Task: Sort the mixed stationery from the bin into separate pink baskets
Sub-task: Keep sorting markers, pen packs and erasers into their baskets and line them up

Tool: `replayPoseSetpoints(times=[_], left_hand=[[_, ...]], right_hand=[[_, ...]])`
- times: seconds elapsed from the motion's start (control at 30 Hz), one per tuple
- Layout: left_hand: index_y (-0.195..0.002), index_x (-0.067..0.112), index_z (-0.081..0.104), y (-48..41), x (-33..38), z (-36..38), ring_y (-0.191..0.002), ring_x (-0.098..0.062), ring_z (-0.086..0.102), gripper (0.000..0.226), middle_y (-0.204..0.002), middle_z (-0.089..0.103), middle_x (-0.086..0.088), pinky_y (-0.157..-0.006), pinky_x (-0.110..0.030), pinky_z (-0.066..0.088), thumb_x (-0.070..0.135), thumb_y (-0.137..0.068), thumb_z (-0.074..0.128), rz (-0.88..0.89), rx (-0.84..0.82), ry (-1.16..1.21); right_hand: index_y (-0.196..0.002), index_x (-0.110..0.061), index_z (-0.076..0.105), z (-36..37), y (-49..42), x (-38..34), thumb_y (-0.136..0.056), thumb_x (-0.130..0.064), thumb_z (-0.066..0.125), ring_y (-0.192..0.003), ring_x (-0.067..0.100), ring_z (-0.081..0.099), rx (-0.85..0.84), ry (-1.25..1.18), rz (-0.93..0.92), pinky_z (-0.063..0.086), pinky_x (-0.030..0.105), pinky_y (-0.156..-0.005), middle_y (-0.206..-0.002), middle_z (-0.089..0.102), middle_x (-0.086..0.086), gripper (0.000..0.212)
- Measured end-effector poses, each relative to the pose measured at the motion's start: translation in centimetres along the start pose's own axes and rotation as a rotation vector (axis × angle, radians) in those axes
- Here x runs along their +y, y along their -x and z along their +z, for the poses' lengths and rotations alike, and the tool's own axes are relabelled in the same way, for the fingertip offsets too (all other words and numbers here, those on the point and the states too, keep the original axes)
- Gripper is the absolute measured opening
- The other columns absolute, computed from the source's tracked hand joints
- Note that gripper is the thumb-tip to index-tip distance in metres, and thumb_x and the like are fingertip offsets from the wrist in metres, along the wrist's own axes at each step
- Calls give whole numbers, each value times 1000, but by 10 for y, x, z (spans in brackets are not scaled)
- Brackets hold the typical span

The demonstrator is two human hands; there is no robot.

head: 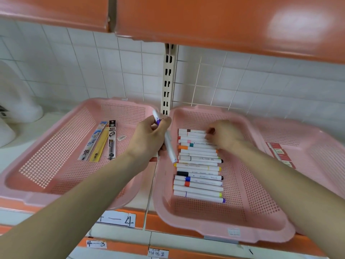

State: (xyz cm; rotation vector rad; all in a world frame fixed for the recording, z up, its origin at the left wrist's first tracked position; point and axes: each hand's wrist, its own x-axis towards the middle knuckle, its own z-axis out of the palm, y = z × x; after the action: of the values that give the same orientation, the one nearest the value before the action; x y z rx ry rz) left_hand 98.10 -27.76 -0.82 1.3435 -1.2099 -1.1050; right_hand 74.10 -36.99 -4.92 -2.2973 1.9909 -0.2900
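Head view shows the left hand [149, 141] gripping maybe two pens [170, 147] to add, while the right hand [226, 136] pinches the row of pens [197, 165] in the middle basket [261, 193], tidying it.

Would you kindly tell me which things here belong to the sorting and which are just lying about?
Job: marker held in the left hand; marker row in the middle basket; packaged pens; red boxes.
Lying about: handwritten shelf labels; white object.

Handwritten "— 4" on the white shelf-edge label [119, 220], "4—" on the lower label [96, 244]; other print illegible.
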Motion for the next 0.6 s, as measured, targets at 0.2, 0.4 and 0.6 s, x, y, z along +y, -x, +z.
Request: replayPoseSetpoints(times=[0.2, 0.4, 0.6], left_hand=[[-85, 12, 50, -4, 5, 11, -41, -10, 50, 31, -48, 52, 4, -42, -26, 42, 38, -100, 56, 18, 36, 0], [-86, 12, 49, -5, 6, 24, -47, -13, 56, 30, -53, 59, 2, -41, -25, 41, 37, -102, 51, 50, 85, 0], [-101, 7, 51, 0, 3, 32, -44, -14, 53, 40, -73, 63, -12, -41, -27, 43, 47, -101, 48, 52, 47, -80]], right_hand=[[-90, -21, 74, -31, 34, -41, -92, -29, 65, -79, 7, 66, 75, -409, -117, 51, 25, -72, -87, 73, -10, 12], [-95, -18, 76, -54, 85, -81, -90, -23, 70, -70, 1, 66, -120, -801, -198, 51, 17, -67, -83, 75, -4, 9], [-94, -25, 78, -39, 84, -76, -82, -23, 79, -82, -1, 69, -82, -745, -127, 55, 23, -82, -85, 75, -12, 12]])
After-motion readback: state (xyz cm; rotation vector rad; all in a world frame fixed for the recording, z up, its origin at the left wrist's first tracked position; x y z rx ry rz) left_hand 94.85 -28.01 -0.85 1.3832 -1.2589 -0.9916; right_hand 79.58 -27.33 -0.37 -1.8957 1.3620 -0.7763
